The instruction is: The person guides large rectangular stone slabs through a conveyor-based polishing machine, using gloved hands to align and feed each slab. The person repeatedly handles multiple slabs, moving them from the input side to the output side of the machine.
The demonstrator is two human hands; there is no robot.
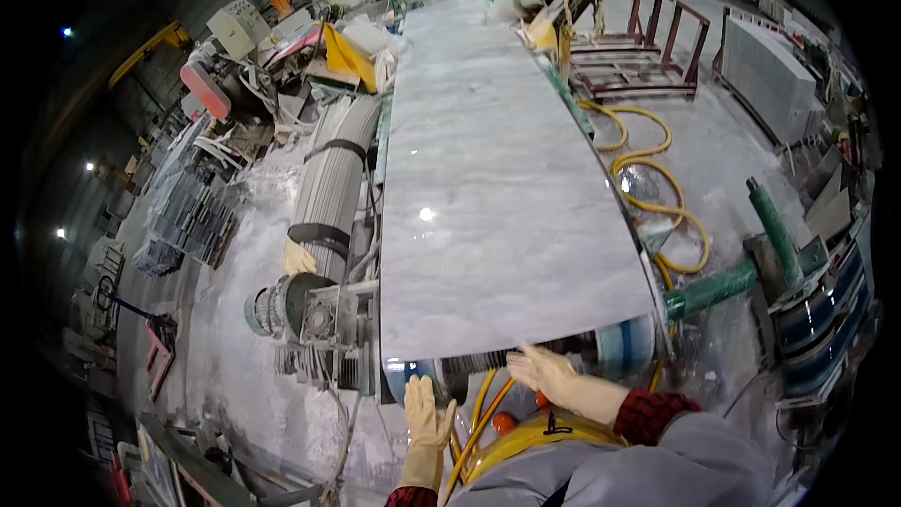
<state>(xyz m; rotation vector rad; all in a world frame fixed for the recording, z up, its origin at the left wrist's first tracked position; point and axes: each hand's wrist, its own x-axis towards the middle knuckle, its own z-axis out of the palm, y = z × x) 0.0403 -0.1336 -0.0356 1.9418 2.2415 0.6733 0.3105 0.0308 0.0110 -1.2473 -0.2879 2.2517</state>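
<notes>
marble slab (497, 178), long, grey-white and glossy with faint veining, lay flat on the machine bed, its near edge over a roller (526, 364). right hand (542, 371), in a cream rubber glove, touched that edge with fingers spread wide, holding nothing. left hand (424, 411) hovered just below, fingers straight and empty. pushing it well likely called for flat, even palm pressure, fingers clear of the roller. yellow hoses (657, 197) coiled on the wet floor beside.

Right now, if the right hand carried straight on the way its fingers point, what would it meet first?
The right hand points left and slightly up, toward the near edge of the grey marble slab. That edge, over the roller, looks first in line, though depth is unclear.
</notes>
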